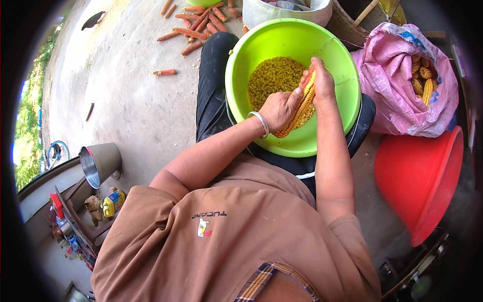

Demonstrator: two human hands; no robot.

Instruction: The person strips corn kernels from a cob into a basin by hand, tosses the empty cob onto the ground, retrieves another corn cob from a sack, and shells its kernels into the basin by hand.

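Observation:
A partly stripped corn cob (299, 112) slants over a lime-green plastic basin (264, 39). Rows of yellow kernels cover its near length, and a bare reddish strip shows towards the far end. My left hand (278, 112), with a silver bangle at the wrist, grips the cob along its lower middle, thumb pointing up its side. Around the upper end is my right hand (323, 83), its thumb raised; the cob partly hides its fingers. Loose corn kernels (275, 75) cover the basin's bottom below both hands. The basin rests on my lap, between my dark-trousered legs.
Bare reddish cobs (200, 26) lie heaped on the concrete floor at the far left. A pink woven sack (392, 83) at right holds unshelled corn ears (427, 90). Nearer stands a tilted red tub (411, 177). A white sack (279, 13) sits beyond the basin; a metal bucket (107, 160) lies left.

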